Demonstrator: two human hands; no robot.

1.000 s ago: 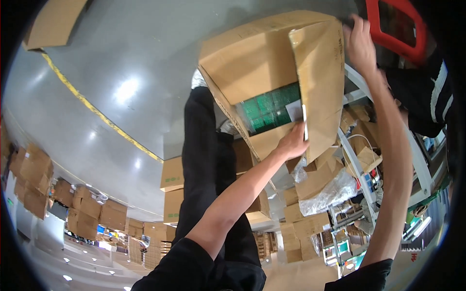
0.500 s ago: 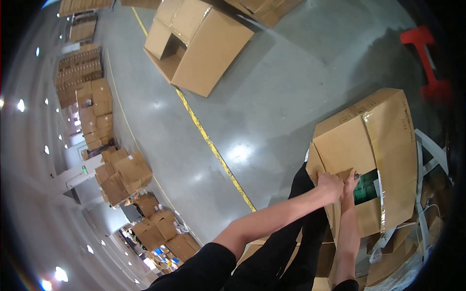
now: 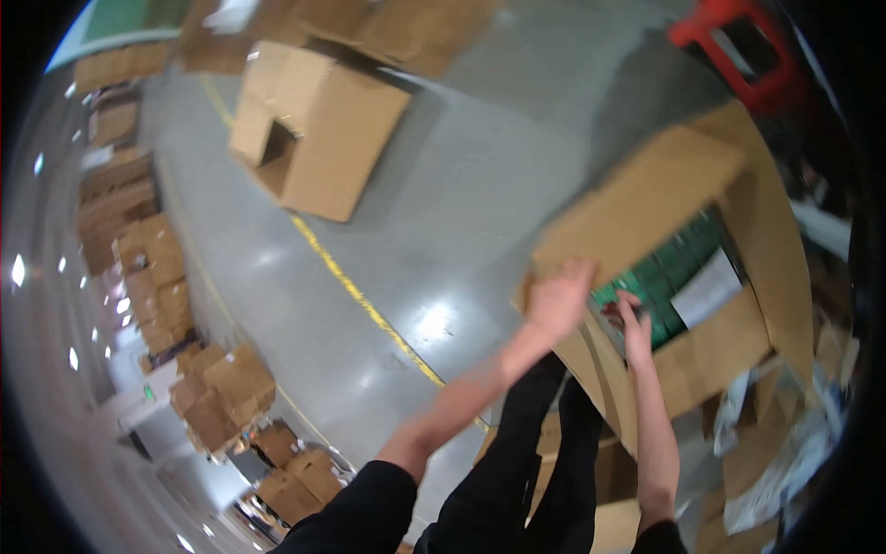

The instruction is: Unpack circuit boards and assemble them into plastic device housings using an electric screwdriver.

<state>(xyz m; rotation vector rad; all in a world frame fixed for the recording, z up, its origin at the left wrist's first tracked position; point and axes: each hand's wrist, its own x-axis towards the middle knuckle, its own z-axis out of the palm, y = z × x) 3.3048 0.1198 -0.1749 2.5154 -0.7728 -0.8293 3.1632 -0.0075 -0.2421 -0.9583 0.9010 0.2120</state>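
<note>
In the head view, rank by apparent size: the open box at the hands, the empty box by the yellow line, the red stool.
1. Open box
2. Empty box, though it sits farther from the camera, so unsure
3. Red stool

We count two bare hands, the left hand [image 3: 558, 300] and the right hand [image 3: 635, 331], both at one open cardboard box [image 3: 646, 198]. One large empty carton [image 3: 318, 129] lies on the floor, one yellow floor line [image 3: 365, 305] runs past, and one red stool [image 3: 738, 46] stands beyond.
</note>
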